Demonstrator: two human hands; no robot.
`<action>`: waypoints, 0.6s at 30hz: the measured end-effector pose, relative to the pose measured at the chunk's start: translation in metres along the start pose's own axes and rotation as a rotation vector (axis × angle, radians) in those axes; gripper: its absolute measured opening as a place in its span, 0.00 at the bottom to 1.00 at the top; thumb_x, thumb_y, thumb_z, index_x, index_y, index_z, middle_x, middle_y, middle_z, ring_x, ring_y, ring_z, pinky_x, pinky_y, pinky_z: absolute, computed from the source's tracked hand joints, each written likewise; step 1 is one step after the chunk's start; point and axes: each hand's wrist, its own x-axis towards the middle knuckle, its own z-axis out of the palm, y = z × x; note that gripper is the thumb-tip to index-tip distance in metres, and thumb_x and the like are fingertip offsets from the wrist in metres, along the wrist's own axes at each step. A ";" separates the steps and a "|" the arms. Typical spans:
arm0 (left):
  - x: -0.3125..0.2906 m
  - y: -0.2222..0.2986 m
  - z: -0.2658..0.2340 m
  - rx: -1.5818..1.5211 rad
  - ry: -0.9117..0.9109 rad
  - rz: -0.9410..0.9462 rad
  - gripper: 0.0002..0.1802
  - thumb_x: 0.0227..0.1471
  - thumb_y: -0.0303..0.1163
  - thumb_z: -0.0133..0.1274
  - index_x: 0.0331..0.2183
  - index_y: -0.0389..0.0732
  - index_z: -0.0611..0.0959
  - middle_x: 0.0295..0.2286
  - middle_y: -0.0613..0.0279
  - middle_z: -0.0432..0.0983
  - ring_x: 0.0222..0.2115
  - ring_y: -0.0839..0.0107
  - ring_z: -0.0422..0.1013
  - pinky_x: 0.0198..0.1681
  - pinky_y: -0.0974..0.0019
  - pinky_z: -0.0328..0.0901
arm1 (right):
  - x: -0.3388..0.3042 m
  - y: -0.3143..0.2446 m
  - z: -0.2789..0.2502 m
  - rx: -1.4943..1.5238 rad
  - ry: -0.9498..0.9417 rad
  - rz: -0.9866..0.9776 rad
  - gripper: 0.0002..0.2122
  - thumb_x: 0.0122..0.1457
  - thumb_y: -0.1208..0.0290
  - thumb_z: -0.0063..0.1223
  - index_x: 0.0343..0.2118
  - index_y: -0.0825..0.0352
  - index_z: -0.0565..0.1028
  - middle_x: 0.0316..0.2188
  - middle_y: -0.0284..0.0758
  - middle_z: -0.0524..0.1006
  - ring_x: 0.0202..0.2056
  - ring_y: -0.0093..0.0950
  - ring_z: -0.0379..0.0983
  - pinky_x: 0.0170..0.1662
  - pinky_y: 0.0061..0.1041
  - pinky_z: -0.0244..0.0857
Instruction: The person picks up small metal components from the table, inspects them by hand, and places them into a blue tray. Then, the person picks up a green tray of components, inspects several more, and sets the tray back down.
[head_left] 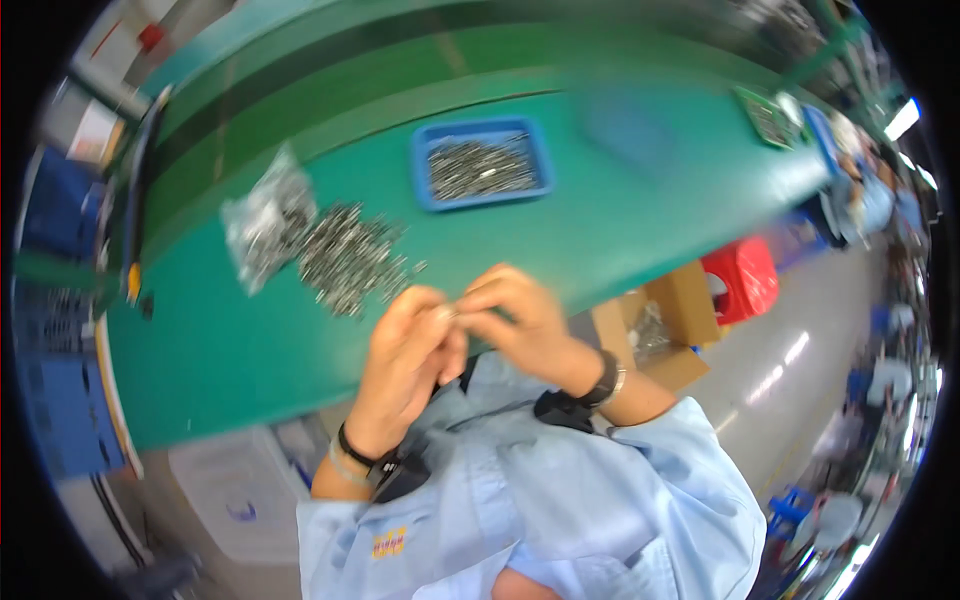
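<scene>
My left hand (pixel 408 350) and my right hand (pixel 520 318) meet just above the near edge of the green table (pixel 240 360). Thumb and fingers of each are pinched, tip to tip with the other hand. Whatever lies between the fingertips is too small and blurred to make out. Just beyond my left hand spreads a loose pile of small metal parts (pixel 348 262), slim and silvery. A clear plastic bag (pixel 262 225) rests against the pile's left side. Farther back, a blue tray (pixel 545 170) contains many slim metal pieces (pixel 480 170).
An open cardboard box (pixel 692 300) with plastic inside sits below the table edge at right, beside a red plastic container (pixel 748 280). A translucent bin (pixel 235 495) is under the table at left. A green tray (pixel 768 122) lies far right, near another person (pixel 865 205).
</scene>
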 end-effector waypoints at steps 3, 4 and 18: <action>0.007 0.000 0.007 0.032 0.137 0.047 0.06 0.60 0.32 0.44 0.36 0.40 0.70 0.22 0.64 0.68 0.18 0.77 0.62 0.19 0.76 0.55 | 0.016 0.012 -0.001 -0.051 0.042 -0.187 0.05 0.51 0.76 0.60 0.29 0.65 0.75 0.28 0.33 0.75 0.32 0.31 0.72 0.35 0.27 0.65; 0.007 0.000 0.007 0.029 0.129 0.079 0.06 0.60 0.32 0.44 0.36 0.40 0.70 0.22 0.64 0.68 0.18 0.77 0.62 0.19 0.76 0.56 | 0.027 0.011 -0.008 -0.072 0.043 -0.229 0.05 0.50 0.75 0.60 0.29 0.65 0.75 0.28 0.33 0.75 0.32 0.32 0.72 0.35 0.28 0.65; 0.015 -0.018 -0.001 0.274 0.066 0.088 0.05 0.58 0.29 0.46 0.35 0.38 0.72 0.22 0.61 0.72 0.17 0.75 0.66 0.18 0.74 0.59 | 0.077 0.047 -0.077 -0.783 0.126 -0.102 0.08 0.54 0.69 0.54 0.37 0.61 0.72 0.27 0.32 0.70 0.32 0.33 0.72 0.34 0.31 0.63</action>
